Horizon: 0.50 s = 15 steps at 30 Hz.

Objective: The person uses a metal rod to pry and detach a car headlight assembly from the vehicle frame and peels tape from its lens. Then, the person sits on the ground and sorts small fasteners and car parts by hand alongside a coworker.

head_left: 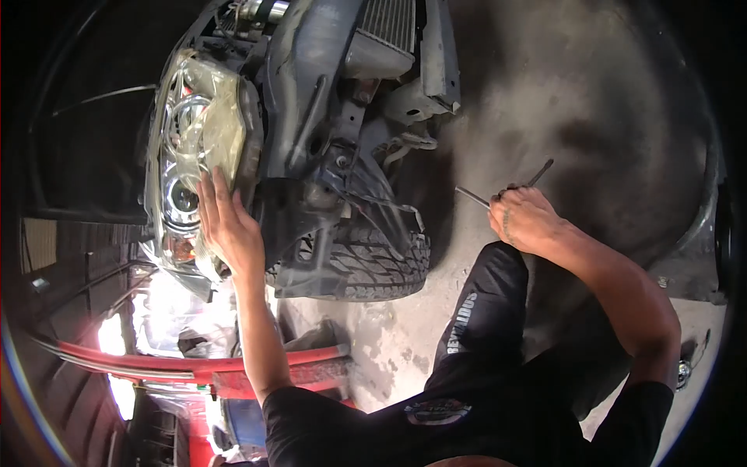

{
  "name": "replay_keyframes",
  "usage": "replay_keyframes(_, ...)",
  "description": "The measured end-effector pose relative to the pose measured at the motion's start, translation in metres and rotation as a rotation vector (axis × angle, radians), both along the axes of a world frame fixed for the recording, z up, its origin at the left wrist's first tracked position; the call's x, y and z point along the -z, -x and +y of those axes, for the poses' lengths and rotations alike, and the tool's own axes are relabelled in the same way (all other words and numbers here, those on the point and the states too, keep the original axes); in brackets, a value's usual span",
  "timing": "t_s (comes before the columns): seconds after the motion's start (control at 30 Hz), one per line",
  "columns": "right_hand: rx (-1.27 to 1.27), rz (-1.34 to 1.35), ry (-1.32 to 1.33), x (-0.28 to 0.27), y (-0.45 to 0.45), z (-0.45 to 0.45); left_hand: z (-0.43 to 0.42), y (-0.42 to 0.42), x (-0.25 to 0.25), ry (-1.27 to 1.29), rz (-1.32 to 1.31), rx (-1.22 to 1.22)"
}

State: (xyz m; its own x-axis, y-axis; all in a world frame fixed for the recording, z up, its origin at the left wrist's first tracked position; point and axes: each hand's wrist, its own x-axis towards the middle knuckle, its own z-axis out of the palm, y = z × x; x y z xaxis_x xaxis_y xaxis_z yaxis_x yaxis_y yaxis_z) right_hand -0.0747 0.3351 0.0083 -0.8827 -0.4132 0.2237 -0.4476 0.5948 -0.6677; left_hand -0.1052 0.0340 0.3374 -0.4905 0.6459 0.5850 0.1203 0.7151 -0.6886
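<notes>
My left hand (227, 227) lies flat with its fingers stretched against the lower part of a headlight (222, 128) on the front of a vehicle. The headlight has a clear, yellowish cover over round lamps. My right hand (521, 212) is closed around thin dark tools (540, 173), held out over the floor near my knee. One rod sticks out to the upper right and another to the upper left; whether they are joined is hidden by the fingers.
Beside the headlight are a bare metal frame (299, 101), a radiator (387, 35) and a treaded tire (373, 268). A red bar (167, 370) crosses the lower left. Concrete floor (389, 335) shows below the tire.
</notes>
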Motion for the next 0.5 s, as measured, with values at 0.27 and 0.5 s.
replay_keyframes(0.27,0.121,0.095,0.022,0.008,0.014,0.014,0.039,-0.017,-0.062,-0.014,-0.34,-0.279)
replay_keyframes(0.5,0.335,0.039,0.4,-0.009,-0.022,-0.015,0.034,0.104,-0.213,-0.204,-0.297,-0.064)
